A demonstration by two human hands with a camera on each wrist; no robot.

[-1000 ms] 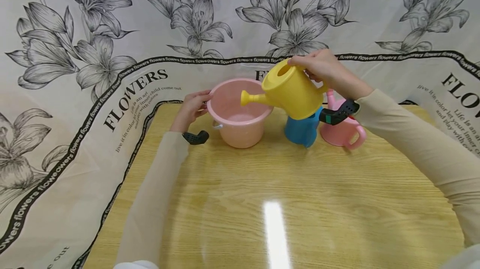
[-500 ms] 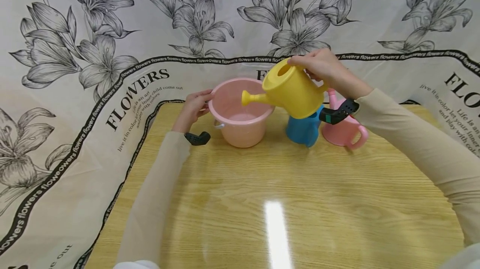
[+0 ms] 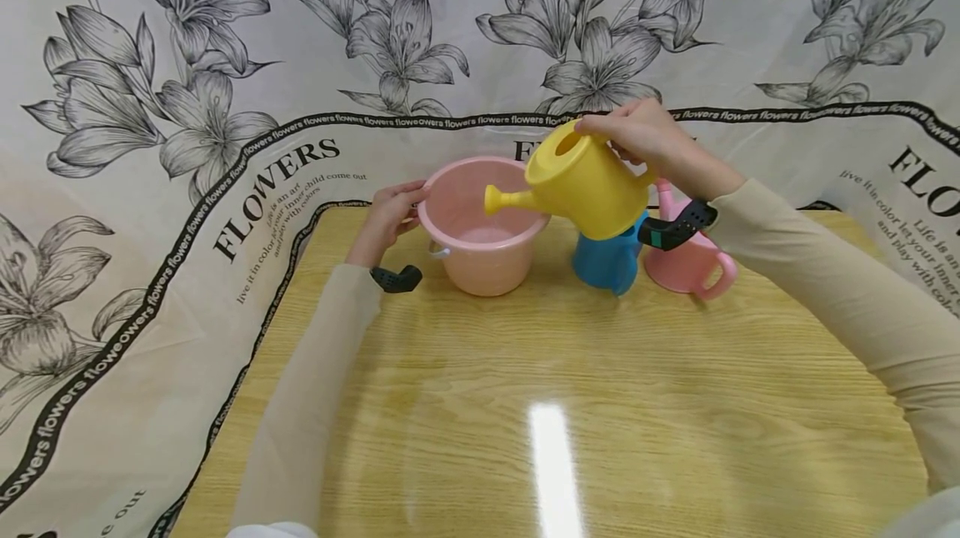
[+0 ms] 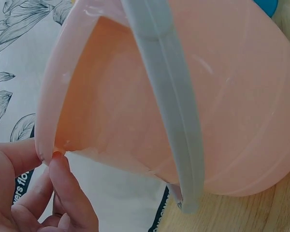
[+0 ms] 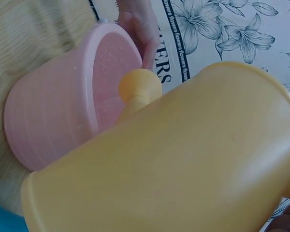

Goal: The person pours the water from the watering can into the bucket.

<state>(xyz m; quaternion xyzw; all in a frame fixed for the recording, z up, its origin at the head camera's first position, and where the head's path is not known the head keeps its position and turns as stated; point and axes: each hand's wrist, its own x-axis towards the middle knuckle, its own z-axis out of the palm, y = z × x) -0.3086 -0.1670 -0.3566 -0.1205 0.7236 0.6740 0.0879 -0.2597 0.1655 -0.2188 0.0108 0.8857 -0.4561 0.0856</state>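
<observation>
A pink bucket [image 3: 486, 269] stands upright at the back of the table, and my left hand [image 3: 387, 216] pinches its left rim. The left wrist view shows thumb and fingers [image 4: 72, 186] at the rim, beside the bucket's pale grey handle [image 4: 171, 111]. My right hand [image 3: 643, 136] grips a yellow watering can [image 3: 588, 186] near its top opening, off the table and tipped toward the bucket. Its spout head [image 3: 492, 199] overlaps the bucket's mouth. In the right wrist view, small droplets dot the bucket's inner wall [image 5: 108, 60].
Under the raised can stands a blue watering can [image 3: 602, 263], partly covered by it. To its right is a pink watering can [image 3: 678, 263], partly behind my right wrist. A flower-printed cloth [image 3: 420, 138] hangs behind the wooden table [image 3: 450, 405].
</observation>
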